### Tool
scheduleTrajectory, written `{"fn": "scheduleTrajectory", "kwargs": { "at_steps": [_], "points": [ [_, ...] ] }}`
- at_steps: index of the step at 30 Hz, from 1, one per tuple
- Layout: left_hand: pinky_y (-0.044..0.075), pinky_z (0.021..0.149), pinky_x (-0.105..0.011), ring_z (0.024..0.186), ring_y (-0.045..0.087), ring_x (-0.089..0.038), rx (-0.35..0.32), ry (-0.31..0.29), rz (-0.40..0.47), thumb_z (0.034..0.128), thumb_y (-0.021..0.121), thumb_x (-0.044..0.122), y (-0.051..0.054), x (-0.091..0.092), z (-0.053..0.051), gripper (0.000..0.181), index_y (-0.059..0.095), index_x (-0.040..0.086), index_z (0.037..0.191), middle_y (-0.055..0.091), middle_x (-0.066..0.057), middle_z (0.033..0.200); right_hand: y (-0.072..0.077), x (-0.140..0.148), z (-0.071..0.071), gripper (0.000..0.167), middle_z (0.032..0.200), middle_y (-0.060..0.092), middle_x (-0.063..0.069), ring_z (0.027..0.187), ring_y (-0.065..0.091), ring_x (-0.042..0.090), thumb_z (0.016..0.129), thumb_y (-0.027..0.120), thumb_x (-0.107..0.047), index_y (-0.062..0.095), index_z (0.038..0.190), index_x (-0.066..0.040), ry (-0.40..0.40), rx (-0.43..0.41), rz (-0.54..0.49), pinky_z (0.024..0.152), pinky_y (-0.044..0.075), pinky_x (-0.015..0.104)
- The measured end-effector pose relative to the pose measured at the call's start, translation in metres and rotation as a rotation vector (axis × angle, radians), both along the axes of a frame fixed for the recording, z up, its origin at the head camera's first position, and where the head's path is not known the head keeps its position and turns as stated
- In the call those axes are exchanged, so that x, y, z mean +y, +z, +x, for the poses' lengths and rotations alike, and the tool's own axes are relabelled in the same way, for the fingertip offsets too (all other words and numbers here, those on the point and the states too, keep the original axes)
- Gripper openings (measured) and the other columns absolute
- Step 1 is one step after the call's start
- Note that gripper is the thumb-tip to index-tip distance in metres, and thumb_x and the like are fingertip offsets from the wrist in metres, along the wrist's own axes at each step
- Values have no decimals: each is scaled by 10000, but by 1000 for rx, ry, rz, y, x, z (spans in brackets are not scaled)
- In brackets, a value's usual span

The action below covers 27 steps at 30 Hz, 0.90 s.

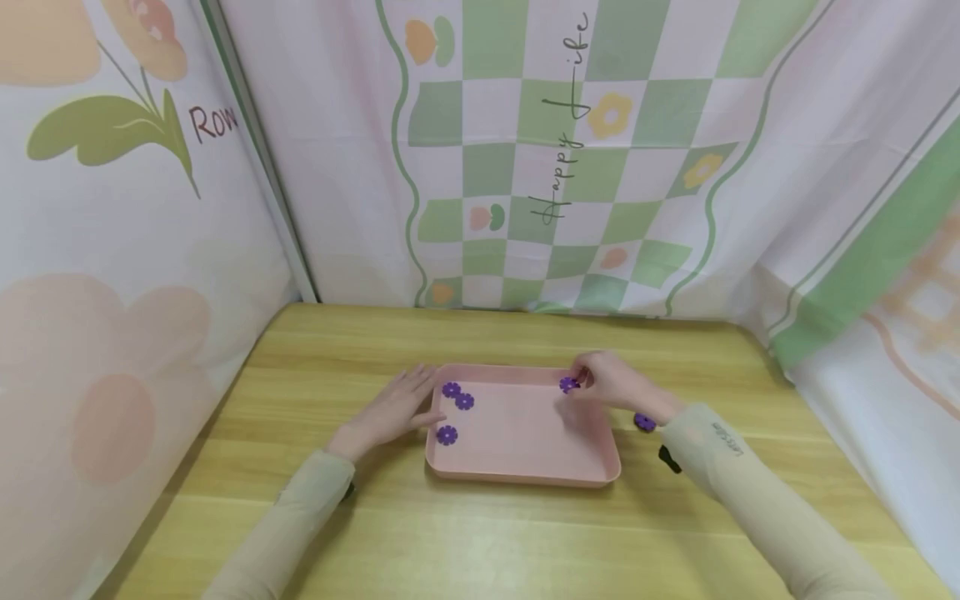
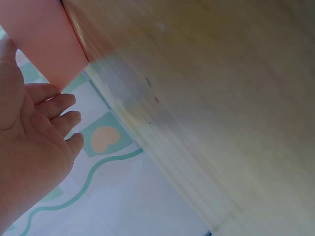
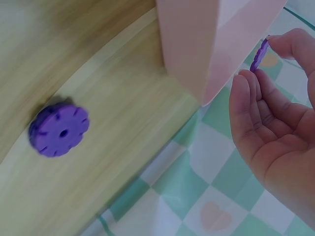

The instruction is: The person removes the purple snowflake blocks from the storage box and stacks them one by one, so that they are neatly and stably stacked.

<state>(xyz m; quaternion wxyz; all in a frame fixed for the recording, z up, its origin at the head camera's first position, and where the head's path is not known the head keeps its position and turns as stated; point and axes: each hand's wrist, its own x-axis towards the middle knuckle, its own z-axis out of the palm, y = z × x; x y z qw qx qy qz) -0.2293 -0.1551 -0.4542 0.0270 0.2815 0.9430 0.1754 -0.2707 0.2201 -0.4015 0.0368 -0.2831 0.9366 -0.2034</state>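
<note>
A shallow pink tray [image 1: 525, 477] lies on the wooden table. My left hand [image 1: 390, 410] rests at its left rim with the fingers extended; in the left wrist view the left hand [image 2: 37, 123] is beside the tray's wall [image 2: 47, 39]. Over the tray's far right corner, my right hand [image 1: 611, 382] pinches a purple flower-shaped disc [image 1: 567, 384] between thumb and finger. The right wrist view shows that disc [image 3: 260, 55] edge-on. Inside the tray at the left lie a purple disc [image 1: 447, 435] and two touching discs [image 1: 465, 402].
Right of the tray, a small stack of purple discs [image 3: 59, 130] stands on the table [image 1: 480, 542], partly behind the right forearm in the head view. Printed curtains [image 1: 495, 167] hang behind the table and along both sides.
</note>
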Motion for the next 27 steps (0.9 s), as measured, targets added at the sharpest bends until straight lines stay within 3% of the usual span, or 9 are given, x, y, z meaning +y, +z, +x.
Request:
{"fn": "scheduleTrajectory", "kwargs": {
  "at_steps": [8,27],
  "points": [
    [156,1268,-572,1521,205,-415,25,-14,-2,987,542,472,-2,-1,-3,797,220,25,1564,242,-220,1624,2,16,1,257,856,710,103,748,639,135,794,798,-145,681,947,25,-28,5,18,673,590,258],
    [144,1276,-556,1530,196,-394,17,-9,9,985,538,488,-6,-2,-3,803,217,40,1568,237,-202,1630,-4,53,8,192,811,715,82,689,610,84,788,780,-131,682,883,5,-70,37,11,613,540,187]
  ]
}}
